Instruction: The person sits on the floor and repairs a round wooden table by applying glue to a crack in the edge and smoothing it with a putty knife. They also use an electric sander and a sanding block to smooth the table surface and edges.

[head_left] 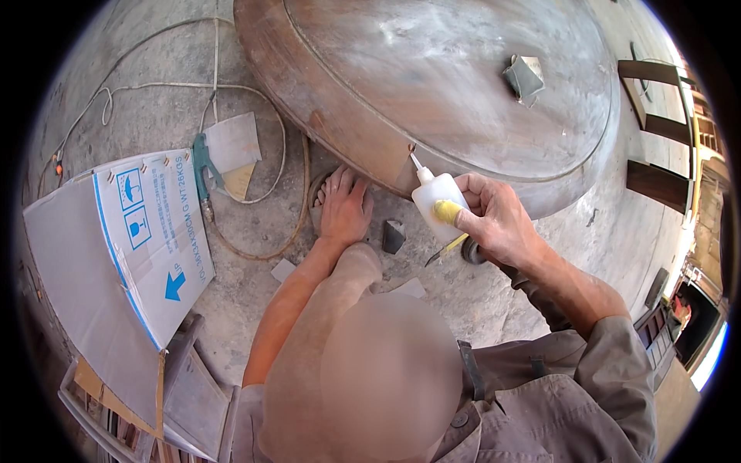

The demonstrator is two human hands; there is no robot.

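Observation:
My right hand [498,220] is closed around a white squeeze bottle [438,197] with a thin pointed nozzle. A yellow cover wraps the thumb. The nozzle tip meets a small dark spot near the edge of a big brown rounded wooden panel [378,92]. Below that edge, my left hand [345,207] rests low with its fingers stretched and slightly apart; what lies under them is mostly hidden. Beneath the bottle a thin yellow-and-black tool [446,249] shows; whether it touches the hand I cannot tell.
Folded sandpaper [525,76] lies on the panel. A small dark block [394,236] sits on the concrete floor. At left are a green air gun [202,166], its looping hose [266,251] and a white-and-blue carton [158,231]. Dark wooden frames [656,127] stand at right.

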